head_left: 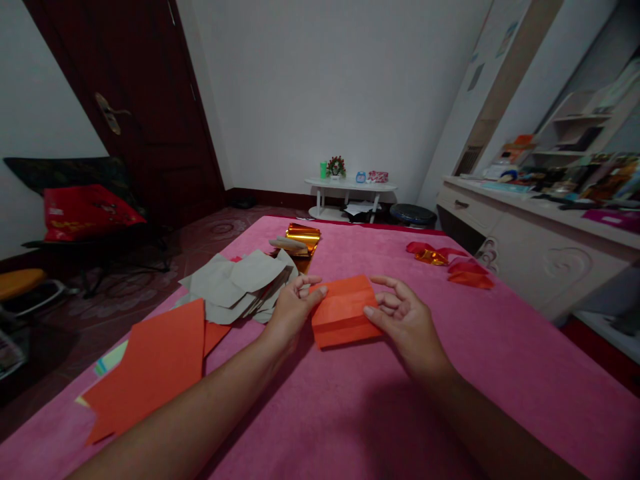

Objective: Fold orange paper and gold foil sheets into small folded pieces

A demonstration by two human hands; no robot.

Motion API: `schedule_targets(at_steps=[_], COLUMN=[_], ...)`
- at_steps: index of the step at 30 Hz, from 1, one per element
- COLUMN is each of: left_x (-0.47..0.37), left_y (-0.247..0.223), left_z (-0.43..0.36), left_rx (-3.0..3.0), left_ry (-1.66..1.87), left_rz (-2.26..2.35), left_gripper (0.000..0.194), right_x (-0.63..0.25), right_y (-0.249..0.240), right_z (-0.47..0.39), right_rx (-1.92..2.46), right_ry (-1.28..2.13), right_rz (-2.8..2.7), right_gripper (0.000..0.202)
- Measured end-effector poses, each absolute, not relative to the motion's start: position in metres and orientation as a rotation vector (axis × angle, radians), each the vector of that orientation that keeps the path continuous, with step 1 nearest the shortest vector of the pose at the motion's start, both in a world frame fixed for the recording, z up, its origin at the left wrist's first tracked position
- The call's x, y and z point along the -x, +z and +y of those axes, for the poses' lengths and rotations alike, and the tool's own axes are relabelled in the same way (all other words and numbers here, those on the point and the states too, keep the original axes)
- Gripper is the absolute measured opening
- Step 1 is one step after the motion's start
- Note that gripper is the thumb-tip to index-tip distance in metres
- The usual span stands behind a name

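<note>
A creased piece of orange paper (345,308) is held between my two hands above the pink cloth, with fold lines running across it. My left hand (295,307) pinches its left edge, thumb on top. At the right edge, my right hand (405,317) grips it with the thumb in front and fingers behind. Left of my left hand lies a loose pile of grey paper pieces (235,280). Nearer to me on that side are larger orange sheets (155,353). Behind the grey pile sits a roll of shiny gold foil (303,232).
Folded red and gold paper pieces (433,256) and an orange-red one (470,275) lie at the table's far right. The pink cloth (480,373) covers the table. A dresser (540,233) flanks the right side; a chair with a red bag (90,210) stands left.
</note>
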State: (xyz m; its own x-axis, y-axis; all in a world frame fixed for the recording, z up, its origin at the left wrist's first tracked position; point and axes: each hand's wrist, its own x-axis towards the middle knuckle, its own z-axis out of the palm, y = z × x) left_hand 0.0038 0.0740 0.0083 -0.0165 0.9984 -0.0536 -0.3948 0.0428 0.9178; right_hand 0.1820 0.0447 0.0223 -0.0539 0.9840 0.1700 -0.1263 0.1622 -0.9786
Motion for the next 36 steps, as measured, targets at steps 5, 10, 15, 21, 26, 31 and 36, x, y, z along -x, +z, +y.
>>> schedule_targets(at_steps=[5, 10, 15, 21, 26, 31, 36], left_x=[-0.005, -0.006, -0.006, -0.005, -0.004, -0.003, -0.004], left_y=[0.015, 0.021, 0.013, 0.01, 0.013, 0.015, 0.016], left_z=[0.068, 0.062, 0.063, 0.064, 0.067, 0.07, 0.07], left_rx=[-0.889, -1.176, -1.489, -1.521, -1.317, -1.062, -1.073], left_ry=[1.347, 1.242, 1.236, 1.242, 1.276, 1.288, 1.276], left_rz=[0.808, 0.777, 0.897, 1.037, 1.028, 0.984, 1.004], left_gripper=[0.047, 0.051, 0.029, 0.024, 0.026, 0.032, 0.033], right_x=[-0.184, -0.188, -0.188, -0.189, -0.189, -0.188, -0.187], right_y=[0.018, 0.012, 0.01, 0.011, 0.015, 0.017, 0.017], right_z=[0.047, 0.051, 0.051, 0.05, 0.049, 0.049, 0.049], right_rx=[0.993, 1.027, 0.988, 0.995, 0.93, 0.95, 0.932], right_ry=[1.077, 0.995, 1.04, 1.051, 1.089, 1.063, 1.083], right_rz=[-1.18, -1.104, -1.059, -1.095, -1.131, -1.173, -1.173], right_gripper=[0.055, 0.038, 0.044, 0.041, 0.045, 0.042, 0.051])
